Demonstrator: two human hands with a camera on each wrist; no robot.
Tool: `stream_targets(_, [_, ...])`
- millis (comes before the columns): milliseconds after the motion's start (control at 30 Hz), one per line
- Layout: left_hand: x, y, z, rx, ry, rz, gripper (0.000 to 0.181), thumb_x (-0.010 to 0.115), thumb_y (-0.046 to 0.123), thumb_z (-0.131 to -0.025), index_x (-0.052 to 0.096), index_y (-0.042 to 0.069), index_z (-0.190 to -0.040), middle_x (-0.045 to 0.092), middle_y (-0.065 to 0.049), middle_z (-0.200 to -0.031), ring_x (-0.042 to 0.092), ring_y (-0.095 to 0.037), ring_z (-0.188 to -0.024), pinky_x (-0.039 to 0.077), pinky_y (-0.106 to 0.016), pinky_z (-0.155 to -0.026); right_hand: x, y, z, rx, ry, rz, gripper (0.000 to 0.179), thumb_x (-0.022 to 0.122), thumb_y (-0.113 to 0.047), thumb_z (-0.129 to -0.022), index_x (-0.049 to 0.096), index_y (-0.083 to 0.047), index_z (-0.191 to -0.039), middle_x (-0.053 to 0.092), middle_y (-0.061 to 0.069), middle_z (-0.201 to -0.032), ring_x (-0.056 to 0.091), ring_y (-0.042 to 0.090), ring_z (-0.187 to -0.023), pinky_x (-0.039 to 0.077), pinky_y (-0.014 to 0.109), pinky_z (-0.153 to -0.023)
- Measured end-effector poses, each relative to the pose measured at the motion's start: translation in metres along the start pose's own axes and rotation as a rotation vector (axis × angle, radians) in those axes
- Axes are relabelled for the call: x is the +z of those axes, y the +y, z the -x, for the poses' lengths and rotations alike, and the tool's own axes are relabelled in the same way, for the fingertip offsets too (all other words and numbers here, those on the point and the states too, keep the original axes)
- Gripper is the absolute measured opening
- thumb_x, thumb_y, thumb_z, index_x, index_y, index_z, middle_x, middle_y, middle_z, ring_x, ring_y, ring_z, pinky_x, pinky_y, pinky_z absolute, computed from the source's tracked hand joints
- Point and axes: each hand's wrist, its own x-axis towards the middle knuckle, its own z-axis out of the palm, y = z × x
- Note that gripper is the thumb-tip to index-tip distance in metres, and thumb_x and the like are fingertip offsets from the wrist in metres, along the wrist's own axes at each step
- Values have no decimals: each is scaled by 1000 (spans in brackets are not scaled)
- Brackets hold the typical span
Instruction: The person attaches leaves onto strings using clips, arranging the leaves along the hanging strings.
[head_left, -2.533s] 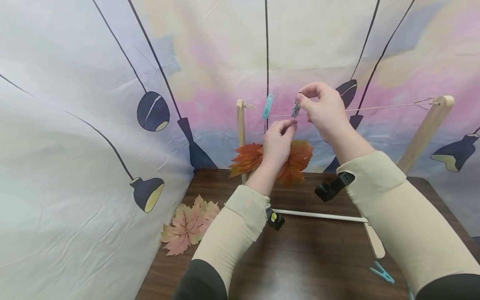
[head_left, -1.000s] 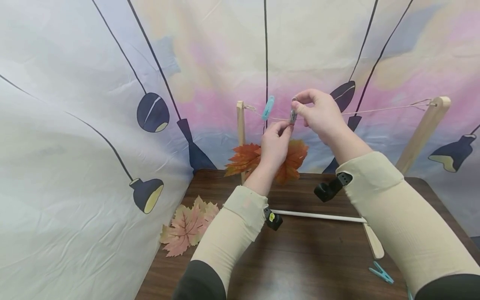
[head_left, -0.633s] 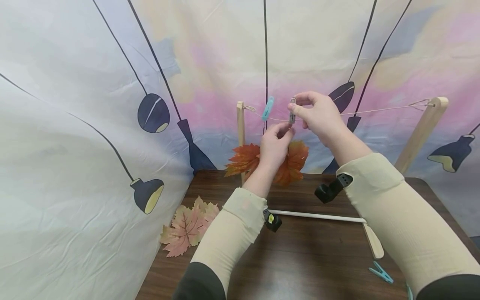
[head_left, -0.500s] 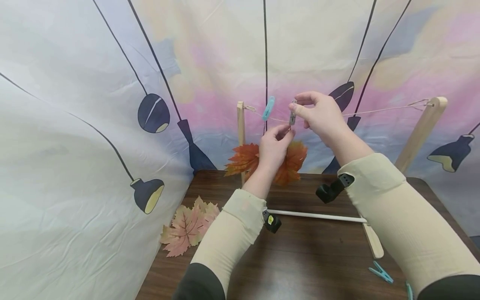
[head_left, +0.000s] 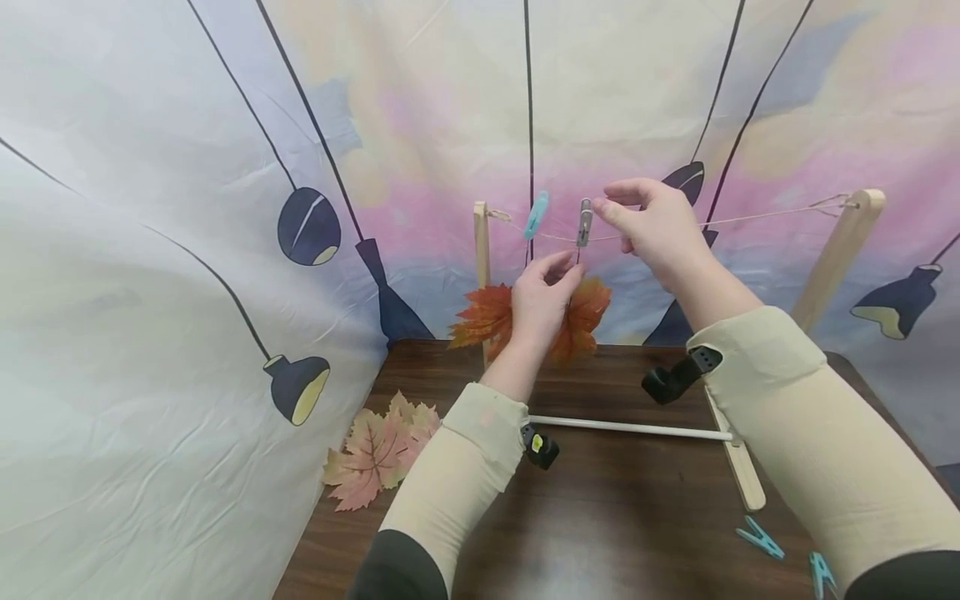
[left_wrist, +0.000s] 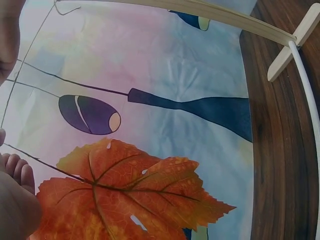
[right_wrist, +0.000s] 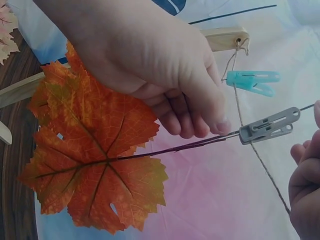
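The gray clip (head_left: 584,222) sits on the string (right_wrist: 269,173) with the stems (right_wrist: 175,149) of orange leaves (right_wrist: 95,177) at its mouth. In the head view, the left hand (head_left: 542,304) is at 7 o'clock from it, grip clamped on those stems; the right hand (head_left: 663,229) is at 3 o'clock, just beside, grip apart. On the counter (head_left: 600,517), pale leaves (head_left: 375,454) lie at 7 o'clock, 2 teal clips (head_left: 770,548) at 5.

Two clips (head_left: 585,223) sit on string (head_left: 757,217) above leaves (head_left: 588,310).

Arms (head_left: 474,450) forward, right fingers (head_left: 632,191) higher
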Motion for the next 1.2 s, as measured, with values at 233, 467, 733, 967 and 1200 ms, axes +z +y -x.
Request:
stream_targets(233, [-8, -11, 1, -15, 4, -19, 32, 70, 23, -85, 68, 7, -113, 64, 1, -98, 59, -9, -89, 49, -21, -77, -3, 3, 2, 2, 54, -78, 55, 63, -49, -84, 57, -16, -128, 58, 1, -117, 47, 14, -58, 45, 30, -69])
stream_targets(467, [-16, -21, 7, -40, 24, -36, 30, 70, 23, -85, 69, 9, -112, 64, 1, -96, 59, -9, -89, 49, -21, -77, -6, 14, 6, -4, 93, -90, 56, 64, -48, -84, 58, -13, -126, 58, 2, -110, 46, 13, -55, 44, 27, -60])
stream_targets(733, [-22, -33, 16, -12, 34, -41, 27, 72, 21, -83, 70, 7, -107, 63, 0, -93, 60, -10, -86, 50, -23, -74, -14, 27, 12, -10, 118, -111, 52, 66, -46, -83, 61, -12, -122, 59, 1, -102, 46, 12, -51, 41, 25, -53])
stream_targets(967, [-27, -44, 29, -2, 2, -68, 30, 73, 20, -82, 69, 7, -109, 63, 0, -96, 60, -11, -87, 50, -22, -76, -20, 41, 20, -44, 153, -68, 50, 66, -44, -84, 61, -10, -121, 59, -2, -89, 47, 11, -49, 40, 24, -54])
stream_targets(1200, [-32, -54, 37, 42, -40, -65, 33, 73, 18, -83, 67, 5, -113, 62, -5, -101, 61, -16, -93, 50, -24, -81, -18, 56, 25, -65, 183, -86, 49, 66, -42, -85, 62, -9, -121, 60, -7, -87, 47, 10, -47, 41, 24, -56])
